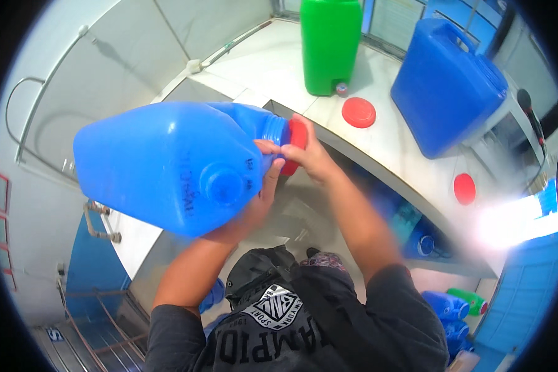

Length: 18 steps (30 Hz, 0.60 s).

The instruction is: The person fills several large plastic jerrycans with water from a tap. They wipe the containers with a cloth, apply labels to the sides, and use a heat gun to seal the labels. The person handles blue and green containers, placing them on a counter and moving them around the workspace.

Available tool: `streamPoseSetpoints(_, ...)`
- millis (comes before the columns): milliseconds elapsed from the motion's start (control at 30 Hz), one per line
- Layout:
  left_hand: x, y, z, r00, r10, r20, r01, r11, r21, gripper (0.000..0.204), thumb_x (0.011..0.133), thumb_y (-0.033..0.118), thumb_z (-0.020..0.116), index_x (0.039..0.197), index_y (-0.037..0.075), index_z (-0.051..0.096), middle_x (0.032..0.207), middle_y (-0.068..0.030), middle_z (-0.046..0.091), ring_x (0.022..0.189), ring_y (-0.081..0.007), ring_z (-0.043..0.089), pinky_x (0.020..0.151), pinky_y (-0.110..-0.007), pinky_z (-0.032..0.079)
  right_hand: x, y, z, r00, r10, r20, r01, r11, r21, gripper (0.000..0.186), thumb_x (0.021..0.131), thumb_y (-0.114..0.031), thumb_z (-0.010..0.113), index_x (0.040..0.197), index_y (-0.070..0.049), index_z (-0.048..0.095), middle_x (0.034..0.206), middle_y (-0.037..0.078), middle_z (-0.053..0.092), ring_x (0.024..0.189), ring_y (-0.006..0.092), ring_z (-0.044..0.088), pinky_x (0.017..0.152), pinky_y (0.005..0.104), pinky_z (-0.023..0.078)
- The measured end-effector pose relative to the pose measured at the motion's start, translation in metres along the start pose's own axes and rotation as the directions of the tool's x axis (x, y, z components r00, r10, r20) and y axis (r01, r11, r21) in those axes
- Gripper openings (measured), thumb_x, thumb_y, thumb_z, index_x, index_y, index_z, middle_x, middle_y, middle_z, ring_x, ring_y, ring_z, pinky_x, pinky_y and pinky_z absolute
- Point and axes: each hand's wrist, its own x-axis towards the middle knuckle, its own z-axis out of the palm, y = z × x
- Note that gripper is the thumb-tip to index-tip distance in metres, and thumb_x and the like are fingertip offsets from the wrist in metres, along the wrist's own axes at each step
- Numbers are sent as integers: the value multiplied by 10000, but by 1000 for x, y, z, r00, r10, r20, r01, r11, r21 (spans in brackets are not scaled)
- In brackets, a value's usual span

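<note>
A large blue plastic jug (130,161) is held up on its side across the front of me, its ribbed neck turned to the right. My left hand (268,177) grips it close to the neck, and my left forearm passes beneath its body. Around a red screw cap (297,133) at the jug's mouth, the fingers of my right hand (313,158) are closed. The two hands almost meet at the neck. How far the cap sits on the thread is hidden by my fingers.
Beyond the jug, a white tiled counter (254,56) carries a green jerrycan (332,46), a blue jerrycan (446,87) and two loose red lids (358,112). More blue containers (449,310) stand at lower right. A metal rack (105,316) is at lower left.
</note>
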Motion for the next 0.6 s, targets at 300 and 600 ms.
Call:
streamPoseSetpoints(300, 24, -62, 17, 989, 118, -87, -141, 928, -345, 165, 935, 158, 695, 1032, 41, 633, 995, -87, 667, 945, -252, 645, 867, -374, 484, -23, 30, -11, 992, 100, -72, -23, 721, 692, 651, 865, -452, 734, 1359, -110, 484, 1317, 119, 577, 1222, 292, 568, 1063, 525, 451)
streamPoseSetpoints(600, 37, -72, 40, 933, 350, 83, -340, 934, -109, 127, 911, 198, 713, 1009, 120, 692, 979, -59, 691, 917, -270, 644, 839, -405, 495, -89, 69, -87, 836, 60, -546, 56, 980, 193, 940, 834, -335, 795, 1558, -79, 252, 1416, 108, 494, 1262, 270, 524, 1084, 446, 407)
